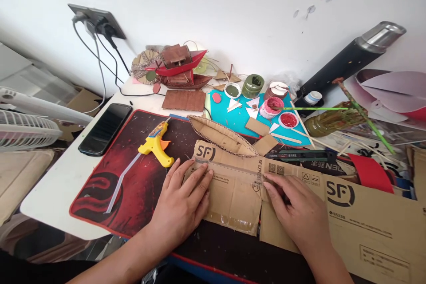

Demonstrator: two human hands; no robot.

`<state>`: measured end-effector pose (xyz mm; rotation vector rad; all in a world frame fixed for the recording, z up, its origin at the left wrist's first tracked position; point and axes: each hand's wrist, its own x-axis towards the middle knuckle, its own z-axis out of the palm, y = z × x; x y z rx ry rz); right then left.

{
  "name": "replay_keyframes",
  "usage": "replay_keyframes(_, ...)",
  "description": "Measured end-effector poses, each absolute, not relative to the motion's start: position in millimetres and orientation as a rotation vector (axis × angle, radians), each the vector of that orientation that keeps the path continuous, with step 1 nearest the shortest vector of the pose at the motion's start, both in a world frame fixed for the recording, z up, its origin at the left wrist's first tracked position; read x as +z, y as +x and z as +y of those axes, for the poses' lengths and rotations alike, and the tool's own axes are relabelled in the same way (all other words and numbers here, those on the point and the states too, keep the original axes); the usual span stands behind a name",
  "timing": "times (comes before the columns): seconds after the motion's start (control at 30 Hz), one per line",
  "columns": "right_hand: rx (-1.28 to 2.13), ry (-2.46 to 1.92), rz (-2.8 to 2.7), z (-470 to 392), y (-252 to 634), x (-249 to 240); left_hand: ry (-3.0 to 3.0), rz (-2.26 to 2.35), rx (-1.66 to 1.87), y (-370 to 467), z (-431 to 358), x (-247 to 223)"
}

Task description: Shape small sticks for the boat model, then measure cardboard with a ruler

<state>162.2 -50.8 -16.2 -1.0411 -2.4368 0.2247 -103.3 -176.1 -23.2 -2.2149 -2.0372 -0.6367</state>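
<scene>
A flattened cardboard sheet (366, 235) with SF print lies across the mat and runs off to the right. A clear ruler (233, 170) rests on it below the upper edge. My left hand (184, 193) lies on the ruler's left part, fingers spread, fingertips pressing it down. My right hand (296, 206) is at the ruler's right end, its fingers bent together over the cardboard; what they hold, if anything, is hidden. Just behind the sheet sits a boat-shaped cardboard piece (222, 135). A yellow glue gun (155, 144) lies left of my left hand.
A phone (104, 129) lies at the left. Model boats (179, 64) stand by the wall. Paint jars (253, 85) sit on blue paper (222, 113). A cutter (301, 155) lies behind the sheet. A black thermos (349, 57) and brush jar (333, 120) stand at the right.
</scene>
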Motion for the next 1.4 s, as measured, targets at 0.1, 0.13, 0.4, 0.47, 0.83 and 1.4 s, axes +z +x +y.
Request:
replay_keyframes(0.1, 0.229, -1.045, -2.432, -50.5, 162.2, -16.5, -2.218, -2.053, -0.655, -103.0, -176.5, -24.2)
replay_keyframes(0.13, 0.230, -1.043, -2.432, -50.3, 162.1, -16.5, -2.223, -2.057, -0.659, -103.1, -176.7, -24.6)
replay_keyframes(0.4, 0.217, -1.053, -2.441, -50.4, 162.5, -16.7, -2.251, -2.051, -0.672, -103.9, -177.4, -26.4)
replay_keyframes(0.47, 0.216, -1.055, -2.442, -50.6, 162.8, -16.9, -2.251, -2.046, -0.671, -103.9, -177.5, -26.6)
replay_keyframes(0.83, 0.210, -1.049, -2.434, -49.9, 161.4, -15.9, -2.286, -1.912, -0.560, -105.2, -175.2, -24.7)
replay_keyframes(1.4, 0.246, -1.064, -2.425, -50.0, 160.6, -13.3, -2.244, -2.015, -0.587, -103.0, -175.1, -22.0)
